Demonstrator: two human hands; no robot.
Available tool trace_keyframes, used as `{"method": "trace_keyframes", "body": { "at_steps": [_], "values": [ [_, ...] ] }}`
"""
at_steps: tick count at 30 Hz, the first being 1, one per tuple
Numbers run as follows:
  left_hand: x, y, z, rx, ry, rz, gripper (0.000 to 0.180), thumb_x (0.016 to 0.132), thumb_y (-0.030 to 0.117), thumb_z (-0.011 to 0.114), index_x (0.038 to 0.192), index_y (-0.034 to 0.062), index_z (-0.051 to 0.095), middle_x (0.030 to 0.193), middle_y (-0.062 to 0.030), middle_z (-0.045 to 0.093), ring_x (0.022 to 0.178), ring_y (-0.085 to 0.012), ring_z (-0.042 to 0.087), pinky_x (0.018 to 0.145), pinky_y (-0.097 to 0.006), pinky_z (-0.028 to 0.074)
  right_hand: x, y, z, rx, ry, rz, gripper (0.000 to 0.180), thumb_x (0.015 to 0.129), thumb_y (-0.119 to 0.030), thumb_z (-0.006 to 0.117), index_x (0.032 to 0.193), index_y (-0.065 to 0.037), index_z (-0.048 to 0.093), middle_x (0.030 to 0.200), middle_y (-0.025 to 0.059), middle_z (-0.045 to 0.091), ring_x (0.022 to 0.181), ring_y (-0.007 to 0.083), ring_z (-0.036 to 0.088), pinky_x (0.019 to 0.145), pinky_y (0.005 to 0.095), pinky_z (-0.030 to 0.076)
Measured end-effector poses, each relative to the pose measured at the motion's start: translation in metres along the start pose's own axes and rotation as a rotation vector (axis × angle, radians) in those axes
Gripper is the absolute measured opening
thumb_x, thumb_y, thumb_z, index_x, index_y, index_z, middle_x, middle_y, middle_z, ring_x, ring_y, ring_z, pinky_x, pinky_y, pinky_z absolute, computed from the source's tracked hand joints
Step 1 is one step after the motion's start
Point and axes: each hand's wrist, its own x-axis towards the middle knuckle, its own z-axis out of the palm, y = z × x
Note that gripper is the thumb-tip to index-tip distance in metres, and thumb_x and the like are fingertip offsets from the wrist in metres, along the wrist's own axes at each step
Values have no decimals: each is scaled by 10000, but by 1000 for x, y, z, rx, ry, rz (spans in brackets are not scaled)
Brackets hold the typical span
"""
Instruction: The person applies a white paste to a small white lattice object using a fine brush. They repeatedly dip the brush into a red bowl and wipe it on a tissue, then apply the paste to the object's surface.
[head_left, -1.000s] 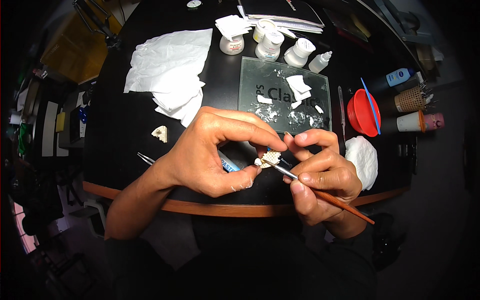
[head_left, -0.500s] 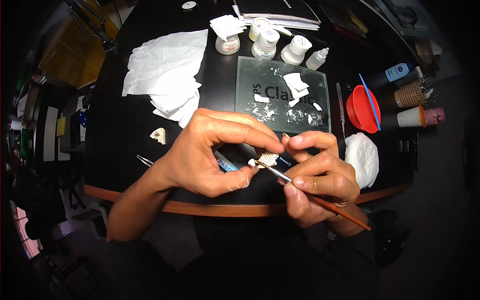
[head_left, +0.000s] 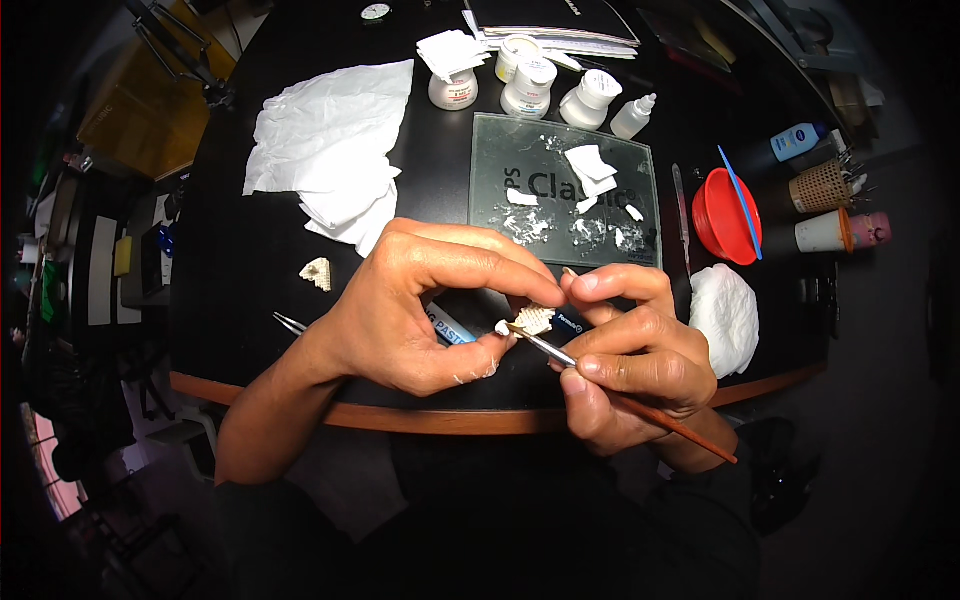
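Note:
Pinched between the thumb and fingers of my left hand (head_left: 410, 300) is a small beige dental model piece (head_left: 537, 319) with a ridged surface. A white tooth-like bit (head_left: 502, 327) shows at its left end, by the thumb. White residue marks that thumb. My right hand (head_left: 645, 345) grips a fine paintbrush (head_left: 685, 432) with a brown handle and metal ferrule; its tip touches or nearly touches the white bit. The two hands' index fingertips nearly meet above the piece. Partly hidden beneath the hands lies a blue and white tube (head_left: 450, 328).
Beyond my hands, a glass slab (head_left: 485, 170) carries white smears and folded tissue. Jars (head_left: 528, 92) and a dropper bottle (head_left: 633, 118) stand behind it. Right: red bowl (head_left: 712, 225), blue stick (head_left: 742, 205), white cloth (head_left: 724, 325). Left: paper towels (head_left: 325, 130), another model piece (head_left: 317, 273), tweezers-like tips (head_left: 288, 322).
The brush and my right hand have shifted very slightly left. My left hand keeps its grip on the model piece, almost still.

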Motion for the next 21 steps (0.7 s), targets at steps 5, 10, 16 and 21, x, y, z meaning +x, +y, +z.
{"method": "trace_keyframes", "body": {
  "at_steps": [5, 10, 16, 21],
  "values": [
    [0, -1, 0, 5, 2, 15, 396, 669, -55, 743, 1063, -36, 771, 1071, -188, 749, 1002, -253, 738, 864, -324, 586, 1, 2, 3, 6, 47, -20, 282, 774, 90, 725, 1012, -47, 659, 878, 105, 705, 1131, 362, 622, 932, 466, 590],
    [1, -8, 2, 3, 25, 93, 395, 677, -30, 711, 1068, -44, 756, 1019, -187, 756, 899, -247, 754, 793, -312, 598, -1, 6, 2, -1, 90, -46, 250, 737, 73, 772, 946, -32, 685, 865, 95, 710, 1087, 371, 665, 808, 399, 623],
    [0, -6, 0, -30, -19, 38, 394, 690, -50, 761, 1085, -46, 760, 1065, -193, 749, 870, -202, 733, 763, -288, 586, -3, 4, 1, 12, 123, -40, 230, 744, 69, 766, 924, -33, 666, 857, 104, 706, 1090, 376, 665, 819, 403, 620],
    [-1, -4, 0, -33, -12, 31, 403, 689, -49, 767, 1092, -49, 756, 1054, -190, 749, 858, -191, 724, 755, -285, 582, -2, 0, -3, 25, -8, 2, 248, 852, 89, 637, 1059, -43, 601, 883, 121, 672, 1203, 340, 538, 1052, 567, 541]
  ]
}}
